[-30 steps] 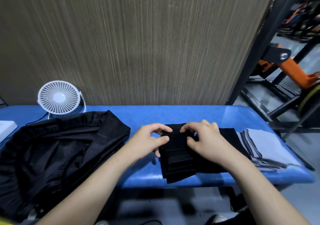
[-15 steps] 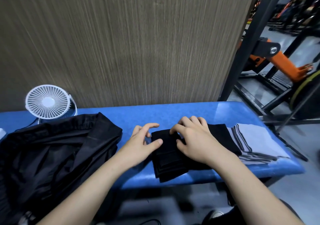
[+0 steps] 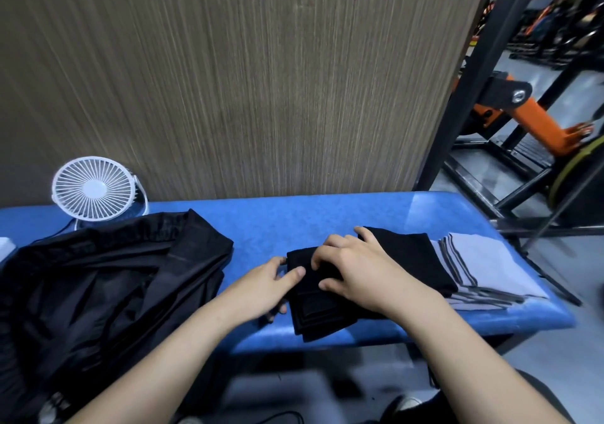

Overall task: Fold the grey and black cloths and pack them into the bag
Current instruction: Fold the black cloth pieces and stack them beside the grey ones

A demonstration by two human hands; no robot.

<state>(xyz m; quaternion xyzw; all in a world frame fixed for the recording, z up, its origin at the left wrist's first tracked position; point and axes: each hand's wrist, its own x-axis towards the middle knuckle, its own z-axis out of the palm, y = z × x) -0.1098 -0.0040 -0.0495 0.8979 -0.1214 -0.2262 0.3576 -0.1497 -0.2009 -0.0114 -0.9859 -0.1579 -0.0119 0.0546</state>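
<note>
A: What is lying on the blue table in the head view?

B: A folded black cloth is lying near the front edge, a little right of the middle. A second layer of black cloth is stretching out from under it toward the right, and its right end is overlapping a grey cloth with dark stripes, which is lying flat at the right end of the table.

A: What are the hands doing?

B: The right hand is resting on top of the black cloth with its fingers bent, the tips pressing into the far left corner of the fold and the thumb lying along the top. Whether it is pinching a layer or only pressing, I cannot tell. The left hand is sitting at the cloth's left edge, thumb on top and the other fingers curling under, so it is gripping that edge.

A: And the bag?

B: The black bag is slumping open on the left part of the table, well apart from the cloths, with its near side hanging over the front edge.

A: Anything else?

B: A small white fan is standing behind the bag against a brown wall panel. Orange and black equipment is standing on the floor to the right.
</note>
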